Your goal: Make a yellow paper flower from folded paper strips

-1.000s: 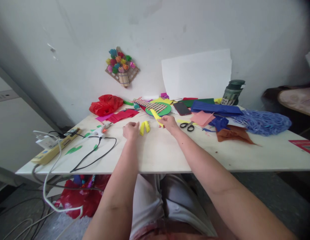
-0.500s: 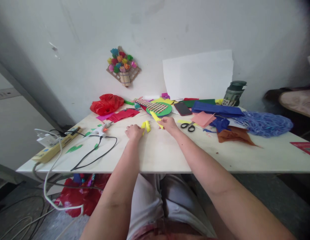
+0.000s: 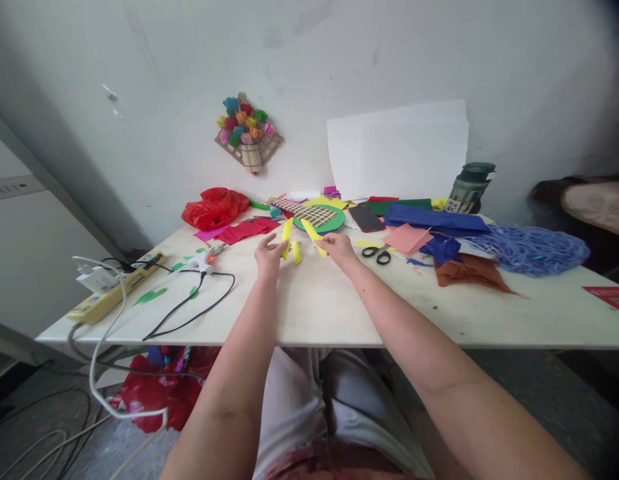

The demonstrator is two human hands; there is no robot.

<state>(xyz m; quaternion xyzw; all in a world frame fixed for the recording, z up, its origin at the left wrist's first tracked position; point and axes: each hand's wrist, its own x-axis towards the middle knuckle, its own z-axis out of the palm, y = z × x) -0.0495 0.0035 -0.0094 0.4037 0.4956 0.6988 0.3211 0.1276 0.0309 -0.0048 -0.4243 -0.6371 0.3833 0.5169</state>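
My left hand (image 3: 268,251) is closed, pinching a folded yellow paper strip (image 3: 287,237) and holding it just above the white table (image 3: 339,307). My right hand (image 3: 338,248) pinches another yellow paper strip (image 3: 312,235) that points up and to the left. A third yellow strip (image 3: 296,252) lies on the table between the two hands. Just behind them sits a green paper disc with a woven strip mat (image 3: 316,215).
Black scissors (image 3: 376,252), a phone (image 3: 365,217), pink, blue and brown paper pieces and a blue mesh pile (image 3: 532,245) lie to the right. A glue gun (image 3: 205,259) with a black cord, a power strip (image 3: 112,293) and a red bag (image 3: 214,207) are on the left.
My left hand moved to the right, took hold of one yellow strip from the table and lifted it. My right hand stayed in place with its strip.
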